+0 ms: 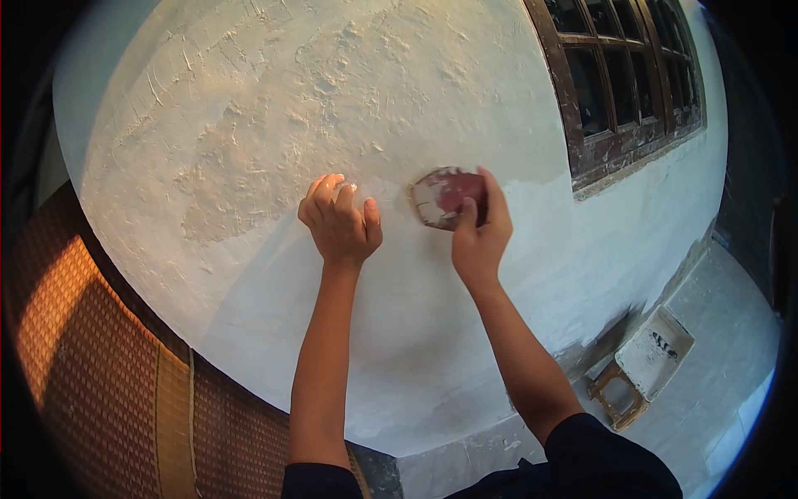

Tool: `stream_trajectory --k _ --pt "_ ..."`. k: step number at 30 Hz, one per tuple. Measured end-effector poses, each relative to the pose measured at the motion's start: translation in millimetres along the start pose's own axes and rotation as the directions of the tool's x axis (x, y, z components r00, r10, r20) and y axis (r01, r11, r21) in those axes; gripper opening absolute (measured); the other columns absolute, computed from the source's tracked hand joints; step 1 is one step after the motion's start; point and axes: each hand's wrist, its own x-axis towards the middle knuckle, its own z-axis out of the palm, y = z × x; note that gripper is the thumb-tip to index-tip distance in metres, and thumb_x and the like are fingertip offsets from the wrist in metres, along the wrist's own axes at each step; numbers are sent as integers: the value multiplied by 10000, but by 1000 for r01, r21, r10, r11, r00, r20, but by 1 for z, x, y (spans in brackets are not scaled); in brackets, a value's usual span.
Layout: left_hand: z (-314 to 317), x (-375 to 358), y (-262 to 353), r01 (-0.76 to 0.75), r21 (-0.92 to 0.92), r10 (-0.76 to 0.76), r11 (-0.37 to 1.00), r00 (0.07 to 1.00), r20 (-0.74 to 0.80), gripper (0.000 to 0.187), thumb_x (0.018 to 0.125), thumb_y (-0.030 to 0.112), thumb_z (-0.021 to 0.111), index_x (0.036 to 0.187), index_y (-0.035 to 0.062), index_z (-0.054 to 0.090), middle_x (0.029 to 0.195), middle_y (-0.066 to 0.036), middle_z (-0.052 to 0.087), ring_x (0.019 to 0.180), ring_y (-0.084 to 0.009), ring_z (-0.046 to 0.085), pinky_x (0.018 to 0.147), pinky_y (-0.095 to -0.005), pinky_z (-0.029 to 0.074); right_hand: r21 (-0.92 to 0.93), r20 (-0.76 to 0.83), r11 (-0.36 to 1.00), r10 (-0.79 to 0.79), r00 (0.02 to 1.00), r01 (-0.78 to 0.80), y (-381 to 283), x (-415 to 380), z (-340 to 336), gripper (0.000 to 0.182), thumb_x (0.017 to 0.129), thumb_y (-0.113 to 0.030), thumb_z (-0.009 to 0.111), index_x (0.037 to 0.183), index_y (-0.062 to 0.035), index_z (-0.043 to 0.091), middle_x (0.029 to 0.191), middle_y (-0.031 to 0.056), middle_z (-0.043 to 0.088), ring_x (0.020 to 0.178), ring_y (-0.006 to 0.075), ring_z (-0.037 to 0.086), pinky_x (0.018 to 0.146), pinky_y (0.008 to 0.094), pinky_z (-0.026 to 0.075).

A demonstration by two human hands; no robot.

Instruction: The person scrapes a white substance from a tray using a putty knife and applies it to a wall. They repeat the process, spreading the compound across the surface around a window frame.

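My right hand (484,237) grips a dark red flat pad (453,190) caked with white, thumb on its near face and fingers around its right edge. The pad is slightly blurred and overlaps the wall (274,283) in front of me. To its left, my left hand (339,220) is at the wall, fingers bent and spread, thumb apart, with white smears on the fingertips. Above both hands the wall surface is rough, with ridges and lumps of pale coating; below them it looks smoother.
A brown wooden window (619,75) with dark panes is at the upper right. At the lower right a white tray (652,353) smeared with coating sits on a small stool (619,391). A woven brown mat (100,366) stands along the left.
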Motion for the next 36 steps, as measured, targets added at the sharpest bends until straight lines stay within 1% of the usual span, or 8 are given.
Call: stream_trajectory --k 2,6,12,16,20,24,27,36 --pt "-1 -2 1 10 -3 -10 1000 1000 16 362 919 284 483 1221 95 416 1217 -125 501 1170 -331 466 989 -463 300 48 266 999 -5 964 -8 -7 -5 8 446 822 99 533 1258 9 560 956 185 620 889 362 616 803 370 492" --pt "0 -3 0 -19 -1 19 1000 1000 1 364 920 290 483 1221 96 418 1220 -122 501 1171 -328 464 990 -458 297 51 -225 971 237 945 -232 28 13 -12 421 844 94 514 1257 28 556 1041 173 623 903 292 632 813 356 496" --pt "1 -1 1 -15 -7 14 1000 1000 -22 284 945 303 443 1150 106 450 1183 -122 525 1136 -315 480 952 -440 301 1 308 999 36 951 -39 7 3 -7 425 846 111 519 1257 14 564 1050 170 629 904 295 633 827 345 494" --pt "2 -2 -1 -34 3 34 999 999 4 360 921 295 473 1216 96 418 1214 -119 504 1170 -322 462 986 -455 297 46 -193 984 178 965 -172 33 10 -20 420 832 100 542 1242 13 573 1009 179 623 896 291 627 813 337 489" --pt "1 -3 0 -30 -5 30 1000 999 19 355 923 294 471 1212 92 420 1222 -122 503 1169 -327 462 984 -460 298 -18 218 999 30 975 -27 10 -5 -10 428 834 93 536 1253 9 571 1012 177 627 927 318 626 837 355 483" --pt "1 -2 0 -29 10 29 1000 1000 5 357 922 294 471 1213 93 420 1219 -125 503 1167 -329 463 984 -460 299 296 -190 829 538 822 -474 20 5 -26 407 883 77 512 1289 67 531 1139 176 629 1056 271 624 953 353 469" --pt "3 0 -1 -30 15 30 999 1000 -1 360 922 295 474 1216 94 421 1217 -124 504 1165 -330 464 985 -459 300 36 -15 996 87 996 -86 12 -17 -10 430 856 98 531 1282 38 543 1098 183 632 978 287 641 883 343 485" --pt "1 0 0 -16 7 16 1000 1000 8 362 929 302 475 1220 94 421 1217 -120 506 1169 -329 466 994 -461 298 87 -165 979 195 967 -183 5 1 -4 414 879 72 519 1293 52 512 1136 199 611 1022 306 617 911 351 473"
